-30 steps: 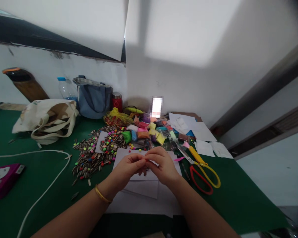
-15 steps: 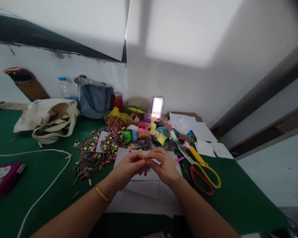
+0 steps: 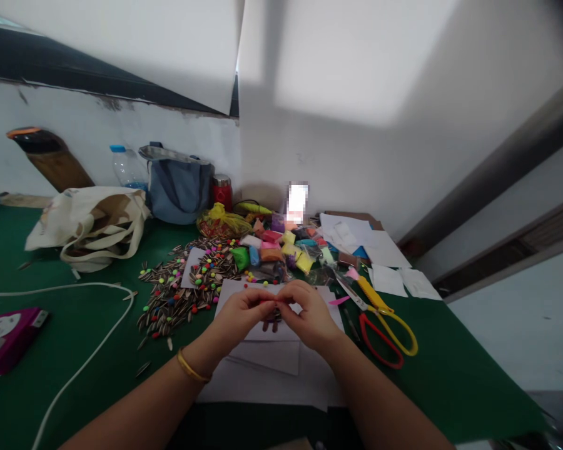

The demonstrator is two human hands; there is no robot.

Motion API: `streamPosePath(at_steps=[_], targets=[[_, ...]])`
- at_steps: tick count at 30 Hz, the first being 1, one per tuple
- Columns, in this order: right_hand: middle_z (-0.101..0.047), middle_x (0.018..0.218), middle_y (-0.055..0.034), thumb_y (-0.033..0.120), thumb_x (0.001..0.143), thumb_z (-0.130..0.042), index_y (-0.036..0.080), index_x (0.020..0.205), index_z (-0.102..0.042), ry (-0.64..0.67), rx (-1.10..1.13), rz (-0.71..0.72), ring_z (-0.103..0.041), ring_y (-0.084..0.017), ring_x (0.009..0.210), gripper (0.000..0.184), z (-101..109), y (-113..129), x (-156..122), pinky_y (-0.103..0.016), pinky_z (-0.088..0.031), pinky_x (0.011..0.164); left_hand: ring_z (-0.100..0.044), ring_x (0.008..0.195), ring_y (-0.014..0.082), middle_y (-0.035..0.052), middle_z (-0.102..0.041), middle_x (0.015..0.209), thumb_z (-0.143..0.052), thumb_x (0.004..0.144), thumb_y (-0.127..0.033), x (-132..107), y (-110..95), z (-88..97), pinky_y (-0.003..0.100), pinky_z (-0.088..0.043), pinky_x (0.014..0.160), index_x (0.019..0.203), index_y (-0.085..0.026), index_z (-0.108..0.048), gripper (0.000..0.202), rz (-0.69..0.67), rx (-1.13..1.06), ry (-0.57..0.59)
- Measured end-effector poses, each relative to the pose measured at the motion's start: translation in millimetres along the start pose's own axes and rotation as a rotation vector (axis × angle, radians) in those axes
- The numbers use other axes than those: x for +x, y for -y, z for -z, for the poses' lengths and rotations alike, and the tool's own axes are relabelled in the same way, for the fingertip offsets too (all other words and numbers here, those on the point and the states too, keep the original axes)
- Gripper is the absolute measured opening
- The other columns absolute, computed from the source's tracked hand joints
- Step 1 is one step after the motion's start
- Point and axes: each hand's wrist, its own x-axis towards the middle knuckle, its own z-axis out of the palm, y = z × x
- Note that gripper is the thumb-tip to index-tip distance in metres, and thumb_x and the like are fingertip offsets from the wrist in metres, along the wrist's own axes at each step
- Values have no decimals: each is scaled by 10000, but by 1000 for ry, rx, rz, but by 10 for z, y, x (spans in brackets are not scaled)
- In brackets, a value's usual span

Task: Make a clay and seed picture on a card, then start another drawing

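Above the white paper (image 3: pixel 272 354), my left hand (image 3: pixel 243 317) and my right hand (image 3: pixel 310 316) meet fingertip to fingertip. Both are closed in a pinch on a small red piece of modelling clay (image 3: pixel 276 300), mostly hidden by the fingers. Beneath it, several striped sunflower seeds (image 3: pixel 270 325) lie on the paper, partly covered by the hands. A bigger heap of seeds (image 3: pixel 169 312) mixed with small coloured balls spreads to the left. Behind the hands are packets of coloured clay (image 3: pixel 271 254).
Scissors (image 3: pixel 385 334) with one red and one yellow handle lie to the right, by a yellow cutter (image 3: pixel 374 294). A white cable (image 3: pixel 87 354) crosses the left side near a magenta box (image 3: pixel 16 350). Bags (image 3: pixel 181 190), a red flask (image 3: pixel 222 192) and a bright phone screen (image 3: pixel 297 201) stand at the back.
The fingertips have shifted slightly and less of the red clay shows between them. More of the seeds beneath is visible. Both hands stay in nearly the same place.
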Motion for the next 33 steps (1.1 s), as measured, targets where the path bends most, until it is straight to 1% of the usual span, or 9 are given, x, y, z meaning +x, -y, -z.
streamPosePath(at_steps=[4,8,13,16,18,23,26,29,33], targets=[[-609,749,7,196,836,-580,213,853,-597,-79,247,-189,-588,-143,686,29,-16,-49,2,-266,-496,628,-499,546,109,-19,-550,609,-657,829,-403,-6,-5,-25,239,-385,522,736,-164,-576,269,-35,83,-106],[-660,815,-9,311,859,-618,211,998,-641,-168,555,-393,-622,-145,745,173,-10,-149,14,-269,-508,672,-347,464,76,-71,-416,519,-539,908,-456,-4,25,-32,214,-271,460,722,-186,-494,331,-25,-36,-149],[-641,656,11,360,834,-677,197,857,-688,-160,636,-471,-582,-123,616,165,6,-139,10,-248,-479,596,-365,516,66,-66,-443,588,-647,864,-379,0,83,11,182,-293,486,960,-179,-605,225,35,-274,-187],[-608,603,23,365,849,-670,205,807,-684,-117,571,-403,-563,-122,553,166,-16,-52,-9,-246,-471,536,-498,644,78,-18,-533,713,-682,840,-306,-3,98,0,176,-412,592,1026,-159,-647,240,92,-456,-217],[-657,714,-2,350,874,-647,220,853,-706,-48,490,-302,-611,-142,619,144,-53,11,-25,-266,-509,564,-556,706,97,9,-576,782,-670,838,-247,-3,104,-32,202,-470,656,960,-157,-659,152,99,-623,-204],[-696,1071,-59,236,967,-481,267,1141,-692,73,66,181,-630,-194,997,275,-190,102,-63,-366,-530,877,-633,775,128,48,-649,891,-582,811,-65,-8,67,-88,220,-527,682,874,-164,-643,132,124,-914,-176],[-650,1252,-88,402,968,-508,225,1337,-568,185,-192,324,-548,-234,1190,413,-241,154,-76,-426,-429,1042,-653,805,150,82,-653,867,-523,894,-194,-20,-46,-17,247,-558,738,842,-132,-640,143,254,-1028,-227],[-463,1477,-124,663,885,-494,146,1477,-378,357,-347,378,-352,-277,1394,795,-233,267,-82,-487,-232,1181,-665,859,222,108,-652,828,-391,962,-446,-16,-164,110,412,-561,872,802,-139,-624,418,200,-1094,-305],[-326,1561,-107,713,882,-425,89,1506,-291,498,-402,463,-161,-233,1484,892,-190,430,-92,-451,-67,1230,-677,858,243,118,-664,837,-288,931,-651,-10,-160,147,455,-556,880,815,-150,-617,611,168,-1106,-330]])
